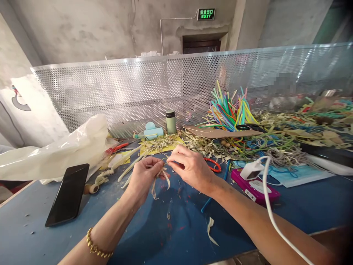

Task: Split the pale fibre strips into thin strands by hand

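Observation:
Above the middle of the blue table (165, 243), my left hand (142, 178) is closed in a pinch on a small bunch of pale, dry, husk-like strips (153, 190). Their loose ends hang below its fingers. Close beside it, my right hand (193, 169) has thumb and forefinger pressed together at the bunch's right side. What those fingertips hold is too fine to make out. A loose pale strip (210, 229) lies on the table under my right forearm. Just behind the right hand is a red ring-shaped handle (215, 165).
A black phone (67, 195) and a plastic bag (71, 147) lie left. Right stand a purple power socket (255, 189) with white charger (250, 170) and cable, and a blue mask (300, 177). Behind are colourful fuzzy stems (226, 112), dried strips, a green flask (171, 124) and a perforated metal screen (132, 92).

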